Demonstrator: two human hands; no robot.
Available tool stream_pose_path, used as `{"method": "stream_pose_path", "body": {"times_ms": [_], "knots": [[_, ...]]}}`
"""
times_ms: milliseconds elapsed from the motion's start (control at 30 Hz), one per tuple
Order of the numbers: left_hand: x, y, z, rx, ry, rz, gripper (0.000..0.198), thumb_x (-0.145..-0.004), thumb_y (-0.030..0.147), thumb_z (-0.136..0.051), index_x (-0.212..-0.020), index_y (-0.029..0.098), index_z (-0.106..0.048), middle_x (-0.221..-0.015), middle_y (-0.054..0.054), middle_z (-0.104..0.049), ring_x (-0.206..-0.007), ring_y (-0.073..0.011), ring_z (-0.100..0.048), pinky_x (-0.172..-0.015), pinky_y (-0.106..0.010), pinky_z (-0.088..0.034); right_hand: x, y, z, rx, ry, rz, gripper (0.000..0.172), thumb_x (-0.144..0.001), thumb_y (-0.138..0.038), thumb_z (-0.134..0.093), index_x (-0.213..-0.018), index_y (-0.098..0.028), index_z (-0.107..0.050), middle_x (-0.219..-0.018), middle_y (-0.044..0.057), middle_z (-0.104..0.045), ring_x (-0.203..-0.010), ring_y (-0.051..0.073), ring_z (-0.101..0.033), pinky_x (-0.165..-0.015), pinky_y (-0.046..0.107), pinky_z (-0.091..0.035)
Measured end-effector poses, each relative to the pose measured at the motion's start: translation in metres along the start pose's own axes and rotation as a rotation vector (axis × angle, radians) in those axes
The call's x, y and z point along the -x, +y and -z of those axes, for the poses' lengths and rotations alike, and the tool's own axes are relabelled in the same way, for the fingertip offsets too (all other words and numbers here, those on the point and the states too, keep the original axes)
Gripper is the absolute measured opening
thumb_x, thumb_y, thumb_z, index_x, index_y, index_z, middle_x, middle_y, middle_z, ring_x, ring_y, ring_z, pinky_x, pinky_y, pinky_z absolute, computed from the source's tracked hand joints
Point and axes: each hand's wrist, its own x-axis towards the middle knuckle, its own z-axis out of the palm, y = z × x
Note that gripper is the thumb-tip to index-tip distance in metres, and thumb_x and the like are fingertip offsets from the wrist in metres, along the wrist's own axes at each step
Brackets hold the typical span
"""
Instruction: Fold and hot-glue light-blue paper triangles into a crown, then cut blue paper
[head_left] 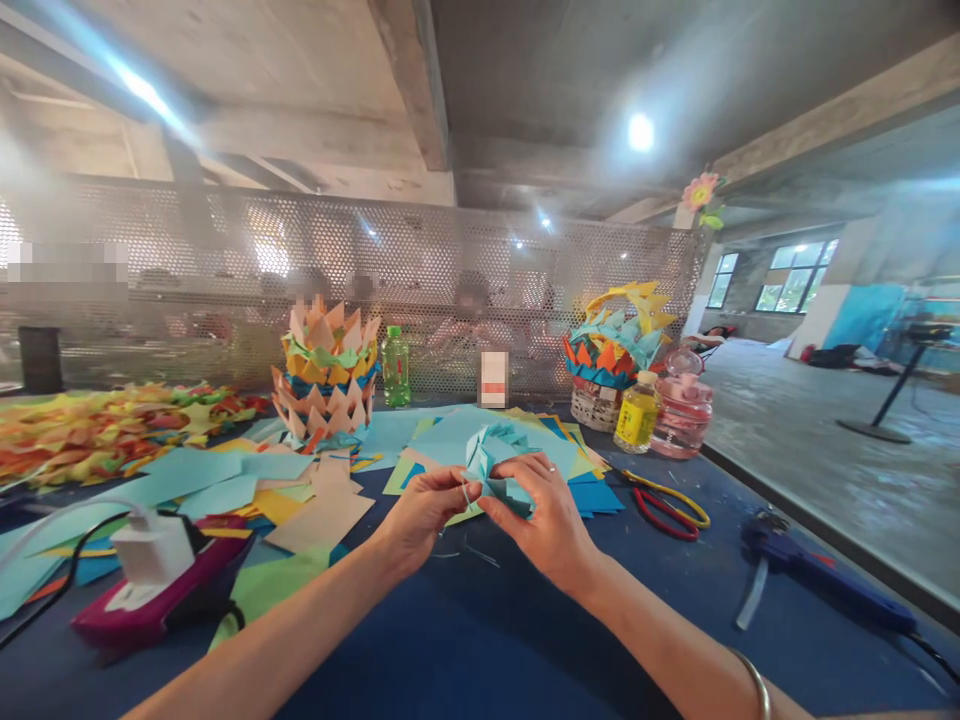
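A light-blue folded-paper piece [491, 442] with pointed tips is held between my two hands, above the sheets of coloured paper [442, 440]. My right hand [544, 510] grips its right side, thumb below and fingers on top. At its lower left edge, my left hand [431, 510] is closed in a pinch. A thin pale strand seems to come out near those fingertips; what exactly they pinch is too small to make out. Thin clear threads [480, 552] lie on the dark blue table below my hands.
To the right lie red-and-yellow-handled scissors [671, 510] and a blue glue gun [825, 575]. Bottles [637, 415] and a paper basket [615, 345] stand behind. At left are a layered paper ornament [326, 380], a pile of folded pieces [112, 430] and a purple power strip [124, 615].
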Motion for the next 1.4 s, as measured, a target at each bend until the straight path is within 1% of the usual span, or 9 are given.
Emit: {"method": "stream_pose_path", "body": {"times_ms": [300,433,567,667,800,933,1167,1300,1400], "knots": [[0.002,-0.001,-0.004,-0.027,-0.065,0.037,0.024,-0.058,0.030,-0.082,-0.067,0.017,-0.065,-0.066,0.003,-0.058,-0.060,-0.0076,-0.047,-0.059,-0.020,-0.036,-0.001,0.007,-0.001,-0.040,0.015,-0.065,0.006,-0.084,-0.018,-0.060,-0.080,-0.020,-0.064,-0.078,0.003,-0.068,-0.083,0.020,-0.057,-0.076,0.033,-0.041],[0.001,0.003,-0.002,-0.124,0.023,0.007,0.021,-0.061,0.030,-0.073,-0.079,0.020,-0.069,-0.077,-0.001,-0.062,-0.070,-0.0136,-0.054,-0.063,-0.025,-0.041,-0.002,0.015,0.002,0.023,0.034,-0.046,0.008,-0.084,-0.017,-0.058,-0.080,-0.020,-0.063,-0.080,0.004,-0.068,-0.084,0.021,-0.056,-0.077,0.033,-0.041],[-0.007,0.008,0.013,-0.539,0.143,-0.309,0.013,-0.056,0.019,-0.050,-0.042,0.020,-0.050,-0.065,-0.003,-0.058,-0.070,-0.0179,-0.054,-0.067,-0.032,-0.042,-0.004,0.023,0.006,0.095,0.054,-0.021,0.008,-0.084,-0.017,-0.058,-0.079,-0.020,-0.063,-0.079,0.004,-0.067,-0.085,0.021,-0.055,-0.080,0.035,-0.040],[-0.010,0.012,0.022,-0.734,0.167,-0.484,0.013,-0.055,0.017,-0.043,-0.043,0.021,-0.046,-0.058,-0.001,-0.054,-0.065,-0.0176,-0.052,-0.069,-0.033,-0.041,-0.005,0.026,0.008,0.133,0.041,-0.011,0.008,-0.084,-0.017,-0.058,-0.080,-0.021,-0.063,-0.079,0.004,-0.067,-0.086,0.022,-0.055,-0.079,0.034,-0.040],[-0.005,0.017,0.014,-0.672,0.141,-0.367,0.013,-0.066,0.024,-0.057,-0.076,0.020,-0.065,-0.078,-0.003,-0.065,-0.074,-0.0178,-0.057,-0.069,-0.030,-0.043,-0.004,0.024,0.009,0.210,-0.002,0.054,0.010,-0.087,-0.017,-0.055,-0.083,-0.020,-0.063,-0.081,0.004,-0.067,-0.088,0.021,-0.054,-0.079,0.033,-0.037],[0.000,0.013,0.001,-0.384,-0.100,-0.206,0.031,-0.068,0.032,-0.070,-0.097,0.021,-0.068,-0.100,-0.006,-0.067,-0.089,-0.0183,-0.059,-0.081,-0.030,-0.044,-0.002,0.019,0.008,0.227,-0.065,0.131,0.014,-0.091,-0.020,-0.050,-0.088,-0.020,-0.063,-0.084,0.004,-0.067,-0.089,0.020,-0.054,-0.080,0.034,-0.037],[-0.003,0.000,0.004,-0.182,-0.045,-0.075,0.022,-0.057,0.031,-0.082,-0.070,0.017,-0.070,-0.070,-0.001,-0.066,-0.069,-0.0127,-0.054,-0.065,-0.023,-0.040,0.000,0.007,0.006,0.166,-0.126,0.195,0.015,-0.091,-0.019,-0.049,-0.091,-0.020,-0.064,-0.083,0.004,-0.067,-0.089,0.020,-0.055,-0.082,0.036,-0.038],[-0.008,-0.002,0.012,-0.023,-0.007,0.016,0.024,-0.053,0.028,-0.086,-0.065,0.016,-0.069,-0.064,0.001,-0.063,-0.060,-0.0071,-0.050,-0.061,-0.018,-0.040,-0.005,0.011,0.017,0.066,0.090,0.107,0.017,-0.090,-0.022,-0.050,-0.100,-0.021,-0.064,-0.098,0.006,-0.065,-0.097,0.020,-0.055,-0.090,0.037,-0.039],[-0.011,-0.001,0.017,0.091,0.010,0.069,0.025,-0.051,0.025,-0.088,-0.063,0.016,-0.068,-0.064,0.001,-0.063,-0.062,-0.0073,-0.054,-0.062,-0.017,-0.044,-0.012,0.030,0.024,-0.064,0.358,-0.146,0.021,-0.090,-0.029,-0.047,-0.101,-0.022,-0.063,-0.107,0.007,-0.061,-0.105,0.021,-0.053,-0.094,0.039,-0.039]]}}
